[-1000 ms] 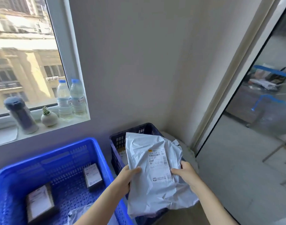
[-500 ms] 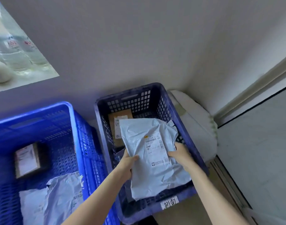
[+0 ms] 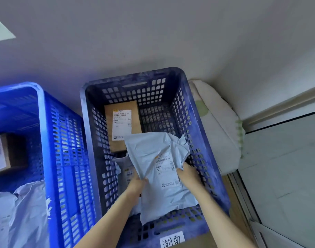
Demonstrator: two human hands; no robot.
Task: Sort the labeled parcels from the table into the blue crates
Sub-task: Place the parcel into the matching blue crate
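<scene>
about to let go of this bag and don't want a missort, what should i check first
1. Grip: ok. The left hand and the right hand each hold an edge of the grey plastic mailer bag.
2. Bag inside the dark blue perforated plastic crate: ok.
3. Landing spot: ok. There is bare floor right of the brown cardboard box. The bag overlaps the box's corner and a second grey bag.
4. Shipping label facing up: ok.
5. Label matches the crate's white handwritten tag: cannot tell, the print is too small.
6. Bag already resting on the crate floor: cannot tell.
</scene>
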